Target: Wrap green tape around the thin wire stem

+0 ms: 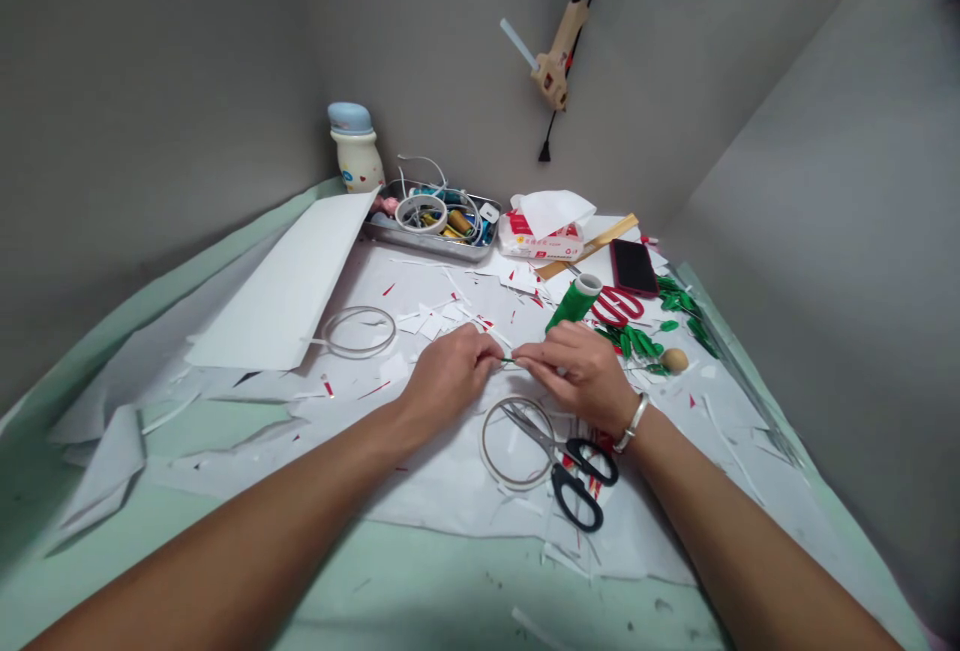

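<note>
My left hand [459, 368] and my right hand [579, 371] meet over the middle of the table, fingers pinched. A thin green strand [508, 361] runs between the two pinches; whether it is thread or wrapped wire is too small to tell. Just behind my right hand stands a spool of green thread [574, 301], tilted. Below the hands, black-handled scissors [559, 451] lie with their blades across a roll of tape [487, 456]. Green leaf-shaped pieces [637, 341] and a round tan ball [674, 361] lie to the right of my right hand.
Paper scraps litter the white sheets. At the back are a metal tray [465, 249] of spools, a tissue pack [540, 239], a phone [634, 266] and a bottle [355, 156]. Red-handled scissors [619, 306] lie right; a wire coil [360, 332] and white board [281, 286] lie left.
</note>
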The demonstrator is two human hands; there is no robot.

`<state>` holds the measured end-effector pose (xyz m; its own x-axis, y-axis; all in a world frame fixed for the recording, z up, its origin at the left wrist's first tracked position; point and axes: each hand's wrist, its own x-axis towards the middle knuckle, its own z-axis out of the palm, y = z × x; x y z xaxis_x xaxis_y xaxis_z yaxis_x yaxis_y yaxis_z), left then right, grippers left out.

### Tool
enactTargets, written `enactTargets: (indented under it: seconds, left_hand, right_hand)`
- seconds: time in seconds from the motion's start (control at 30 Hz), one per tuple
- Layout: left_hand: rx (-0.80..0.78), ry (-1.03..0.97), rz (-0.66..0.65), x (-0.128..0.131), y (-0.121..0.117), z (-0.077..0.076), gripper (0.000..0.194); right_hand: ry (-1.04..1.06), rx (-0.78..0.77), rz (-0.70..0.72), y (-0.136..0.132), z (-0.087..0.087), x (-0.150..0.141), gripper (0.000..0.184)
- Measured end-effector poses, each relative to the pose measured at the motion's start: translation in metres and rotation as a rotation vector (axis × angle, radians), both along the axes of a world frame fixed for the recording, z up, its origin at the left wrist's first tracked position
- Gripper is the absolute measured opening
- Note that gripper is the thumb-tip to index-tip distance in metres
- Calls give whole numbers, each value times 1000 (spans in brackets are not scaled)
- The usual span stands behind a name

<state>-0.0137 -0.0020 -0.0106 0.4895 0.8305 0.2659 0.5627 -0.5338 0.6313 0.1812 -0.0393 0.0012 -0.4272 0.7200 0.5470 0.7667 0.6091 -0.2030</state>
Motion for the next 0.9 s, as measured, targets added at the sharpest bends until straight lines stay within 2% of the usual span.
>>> enactTargets:
  seconds: [0.07,0.17,0.3,0.43,0.57,0.7,0.8,0.9]
  left_hand:
    - [-37,-20,-94,2,-2,0,18]
    - [-202,-180,-176,4,-3,3,15]
    - [-487,-368,-134,3,-1,9,17]
    - [-571,-534,-28,3,2,12,22]
    - [-504,-532,104,3,5,9,24]
    - [-237,-329,177,0,7,3,17]
    - [-33,-129,101,-1,5,0,15]
    - [-3,-12,-64,0,2,-1,17]
  right_hand:
    - [106,-49,-35,3,0,5,21]
    - [244,-115,-64,7,-1,11,20]
    - [299,-162,-58,11,-7,15,20]
    - [145,-155,-6,9,-14,6,18]
    - [-90,-93,54,0,-13,-10,19]
    - [-156,14,64,-5,-6,-13,21]
    - [-98,34,37,-5,-1,-7,20]
    - [37,-10,-3,-1,2,1,19]
